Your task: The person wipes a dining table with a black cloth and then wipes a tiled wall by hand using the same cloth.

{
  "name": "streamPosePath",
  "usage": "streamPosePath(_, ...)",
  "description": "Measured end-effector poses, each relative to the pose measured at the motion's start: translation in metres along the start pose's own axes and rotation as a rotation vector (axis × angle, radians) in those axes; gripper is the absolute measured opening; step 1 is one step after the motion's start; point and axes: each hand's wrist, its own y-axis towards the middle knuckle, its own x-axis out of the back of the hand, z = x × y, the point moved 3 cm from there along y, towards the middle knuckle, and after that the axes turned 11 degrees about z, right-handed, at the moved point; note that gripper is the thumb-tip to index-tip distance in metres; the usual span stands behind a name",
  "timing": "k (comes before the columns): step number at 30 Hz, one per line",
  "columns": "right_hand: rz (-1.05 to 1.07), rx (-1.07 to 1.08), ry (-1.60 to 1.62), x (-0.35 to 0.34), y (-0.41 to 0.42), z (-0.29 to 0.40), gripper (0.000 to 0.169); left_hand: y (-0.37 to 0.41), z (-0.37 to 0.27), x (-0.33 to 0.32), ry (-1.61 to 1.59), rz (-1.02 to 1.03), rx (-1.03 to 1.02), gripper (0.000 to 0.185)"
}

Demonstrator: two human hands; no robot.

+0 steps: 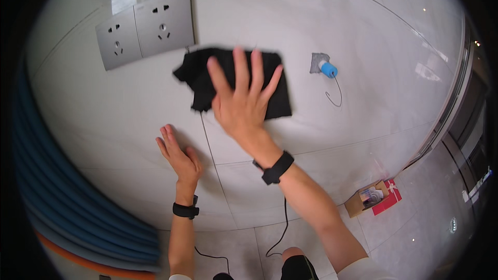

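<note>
My right hand [244, 101] lies with fingers spread over a black cloth [278, 101], holding it flat against the pale tiled wall [311, 132]. The cloth has a ragged left edge, and my palm and fingers hide its middle. Lower and to the left, my left hand [179, 159] is held up at the same wall with its thumb apart from the fingers and nothing in it. Whether it touches the tile I cannot tell. A black strap [278, 167] circles my right wrist, and another black strap [186, 210] is on the left.
Grey double wall sockets [146, 29] sit above left. A blue-capped pipe stub [328, 69] with a curled wire juts out at right. Blue pleated curtain [78, 186] hangs left. An open cardboard box [360, 202] and a red box [389, 198] stand on the floor; a black cable [286, 221] hangs below.
</note>
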Motion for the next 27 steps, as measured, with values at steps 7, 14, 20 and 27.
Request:
streamPosePath(7,0.017,0.421,-0.121,-0.039,-0.158,0.001,0.046,-0.042,-0.005,-0.003,0.005,0.049,-0.023,0.07)
streamPosePath(14,-0.236,-0.295,-0.215,0.071,-0.117,-0.233,0.065,-0.061,0.007,-0.014,0.097,0.126,0.038,0.059)
streamPosePath(20,-0.354,-0.642,-0.227,0.06,-0.103,-0.227,0.063,-0.066,0.009,-0.029,0.138,0.051,0.052,0.06)
streamPosePath(27,-0.065,0.265,-0.01,-0.043,-0.104,0.042,0.056,-0.071,0.02,-0.034,0.147,-0.086,0.033,0.058)
